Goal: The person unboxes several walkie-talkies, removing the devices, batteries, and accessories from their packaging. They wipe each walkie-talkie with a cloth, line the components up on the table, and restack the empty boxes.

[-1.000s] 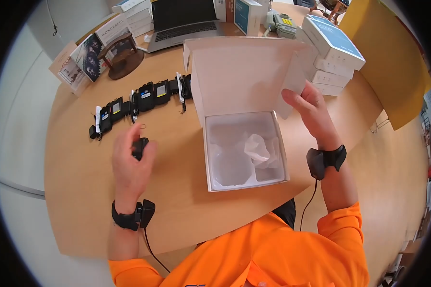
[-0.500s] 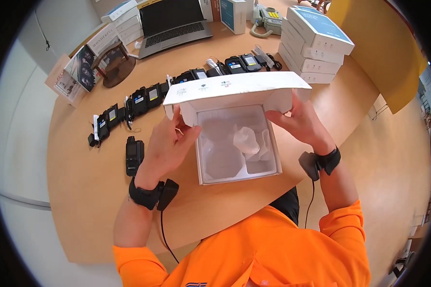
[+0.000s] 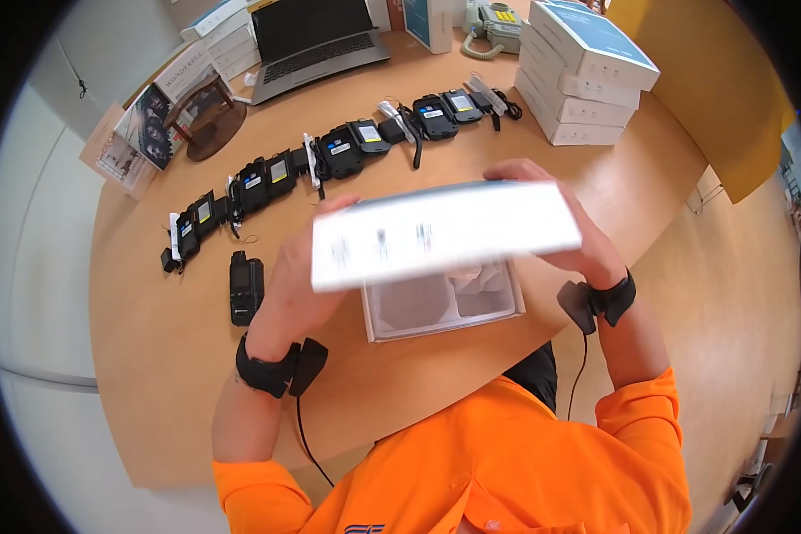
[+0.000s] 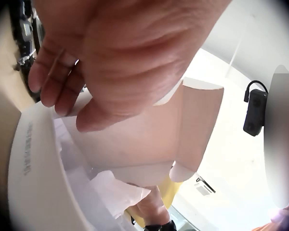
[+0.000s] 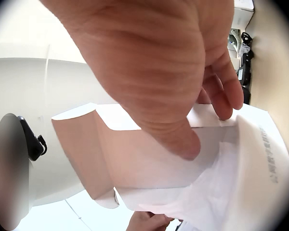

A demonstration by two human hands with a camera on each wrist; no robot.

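A white cardboard box [image 3: 445, 333] sits before me, its hinged lid [image 3: 445, 233] tilted partway over it. My left hand [image 3: 295, 283] holds the lid's left side, thumb [image 4: 94, 119] toward the inner face and fingers beyond the edge. On the other side, my right hand [image 3: 596, 252] grips the lid likewise, its fingers [image 5: 231, 89] reaching round the back. Blurred icons show on the lid's front panel. Inside are a moulded tray [image 3: 405, 303] and a crumpled translucent bag [image 4: 116, 190]; the lid hides the box's rear half. A black handheld device [image 3: 246, 289] lies left of my left hand.
Black devices, batteries and cables [image 3: 343, 151] run in a row across the desk. Behind are a laptop [image 3: 316, 49], a phone [image 3: 494, 31] and a stack of white boxes [image 3: 587, 80]. Books [image 3: 151, 116] and a wooden stand [image 3: 206, 129] stand left. A yellow partition [image 3: 712, 98] is right.
My left hand let go of the black device on the desk and came to the box's left side. The lid swung from upright to tilted forward, with both hands on it.
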